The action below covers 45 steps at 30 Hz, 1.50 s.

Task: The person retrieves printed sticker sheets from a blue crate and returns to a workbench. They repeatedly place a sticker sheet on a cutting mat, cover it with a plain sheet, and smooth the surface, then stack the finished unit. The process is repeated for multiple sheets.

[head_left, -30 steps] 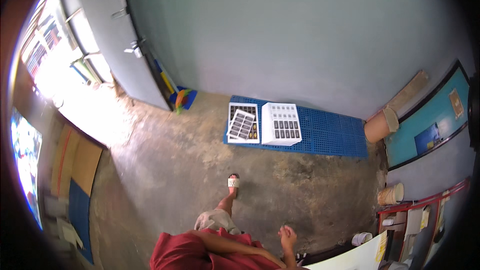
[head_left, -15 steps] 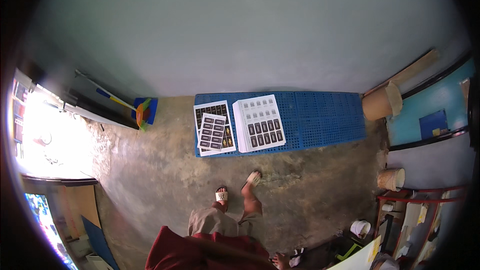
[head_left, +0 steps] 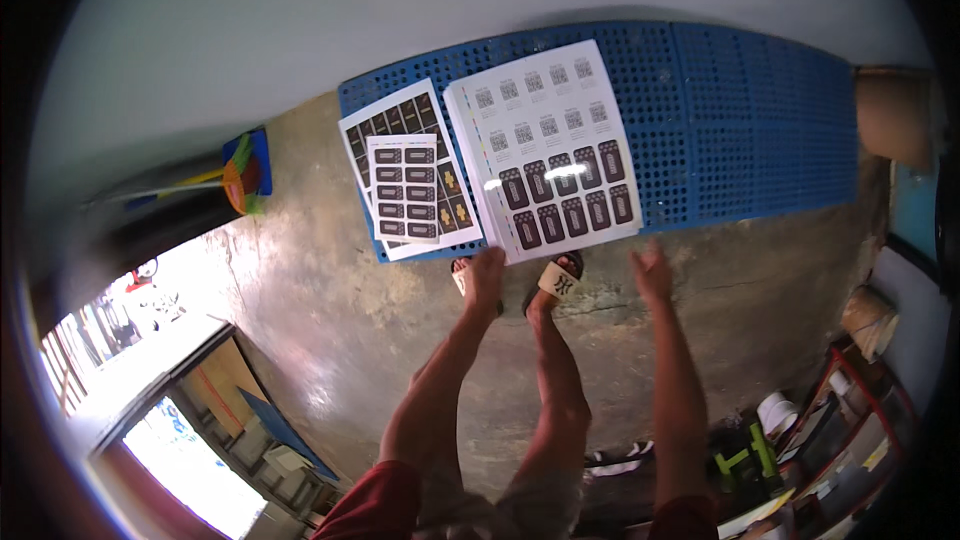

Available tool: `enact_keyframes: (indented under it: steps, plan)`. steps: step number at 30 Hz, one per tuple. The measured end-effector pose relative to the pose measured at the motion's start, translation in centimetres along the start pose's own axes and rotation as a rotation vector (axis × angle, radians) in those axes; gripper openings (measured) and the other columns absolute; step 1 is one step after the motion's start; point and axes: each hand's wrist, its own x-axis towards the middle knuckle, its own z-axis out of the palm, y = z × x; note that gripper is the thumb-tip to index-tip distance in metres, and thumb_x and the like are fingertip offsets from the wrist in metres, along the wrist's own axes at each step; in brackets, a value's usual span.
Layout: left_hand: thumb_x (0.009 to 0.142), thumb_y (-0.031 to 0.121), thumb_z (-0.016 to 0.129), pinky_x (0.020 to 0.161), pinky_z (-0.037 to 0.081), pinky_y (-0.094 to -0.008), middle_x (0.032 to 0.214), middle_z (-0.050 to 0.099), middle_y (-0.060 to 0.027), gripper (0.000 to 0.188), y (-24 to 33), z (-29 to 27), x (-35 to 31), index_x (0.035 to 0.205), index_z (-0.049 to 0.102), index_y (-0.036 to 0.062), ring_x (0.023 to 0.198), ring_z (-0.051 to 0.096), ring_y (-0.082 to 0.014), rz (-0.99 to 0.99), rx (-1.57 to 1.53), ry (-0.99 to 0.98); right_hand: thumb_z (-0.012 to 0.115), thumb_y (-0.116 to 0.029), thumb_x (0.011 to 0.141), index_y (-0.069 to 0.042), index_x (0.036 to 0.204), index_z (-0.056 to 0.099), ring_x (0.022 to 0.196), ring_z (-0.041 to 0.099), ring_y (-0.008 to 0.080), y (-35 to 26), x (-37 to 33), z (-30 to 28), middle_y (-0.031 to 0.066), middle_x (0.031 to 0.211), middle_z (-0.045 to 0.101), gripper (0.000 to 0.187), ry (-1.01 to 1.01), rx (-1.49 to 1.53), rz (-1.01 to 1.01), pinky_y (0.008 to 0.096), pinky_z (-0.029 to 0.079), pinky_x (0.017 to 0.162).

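Note:
A thick stack of printed white sheets [head_left: 550, 145], with rows of square codes above and dark rounded labels below, lies on a blue perforated platform [head_left: 760, 130]. At the stack's near left corner is my left hand [head_left: 486, 282]; its fingers are blurred, and whether they grip the paper cannot be told. My right hand [head_left: 652, 275] hovers just off the near right corner, holding nothing, thumb and fingers apart. To the left of the stack, a smaller sheet of dark labels [head_left: 405, 190] overlaps larger sheets with black and gold prints [head_left: 455, 202].
My sandalled feet stand on the concrete floor [head_left: 330, 320] before the platform. A broom and blue dustpan [head_left: 262, 162] lean by the left wall. A red-framed rack [head_left: 850, 410] and white bucket [head_left: 777, 412] stand at lower right. A bright doorway is at left.
I have come closer to the platform, and the stack looks larger. Both forearms now reach forward, bringing my hands to the stack's near corners.

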Motion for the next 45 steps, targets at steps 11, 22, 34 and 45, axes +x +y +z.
enact_keyframes:
  steps: [11,22,34,45]
  plan:
    - [0.085,0.062,0.066,0.113,0.032,-0.0442,0.146,0.035,-0.0337,0.108,-1.6,5.6,8.7,0.149,0.020,-0.0119,0.136,0.037,-0.0434,-0.277,-0.070,0.135,0.079,-0.052,0.078,0.000,0.124,0.057,0.100,0.067,0.0282,-4.1,11.6,4.4,0.0168,0.113,0.067,0.073,0.002,0.212,-0.154,0.0389,0.051,0.086]
    - [0.084,0.064,0.065,0.110,0.036,-0.0429,0.143,0.042,-0.0329,0.106,-1.6,3.3,9.0,0.149,0.023,-0.0091,0.134,0.044,-0.0414,-0.313,-0.157,0.046,0.075,-0.058,0.077,0.002,0.118,0.059,0.096,0.069,0.0340,-7.6,7.9,4.3,0.0194,0.108,0.069,0.074,0.166,-0.004,-0.127,0.0453,0.052,0.084]
    - [0.079,0.054,0.077,0.084,0.053,-0.0373,0.100,0.072,-0.0169,0.065,-3.2,-3.5,10.5,0.112,0.068,-0.0016,0.096,0.069,-0.0256,-0.312,-0.345,-0.125,0.070,-0.060,0.082,0.002,0.111,0.063,0.088,0.063,0.0219,-7.3,3.0,8.7,0.0115,0.102,0.066,0.068,0.179,0.247,0.155,0.0393,0.048,0.081]
    - [0.092,0.037,0.070,0.087,0.049,-0.0313,0.106,0.068,-0.0089,0.046,-1.0,-0.3,-0.1,0.119,0.064,-0.0006,0.098,0.062,-0.0161,-0.357,-0.636,-0.110,0.068,-0.050,0.089,-0.015,0.152,0.032,0.133,0.045,0.0343,-1.1,-3.3,12.8,0.0088,0.151,0.042,0.080,-0.104,1.581,0.516,0.0537,0.035,0.111]
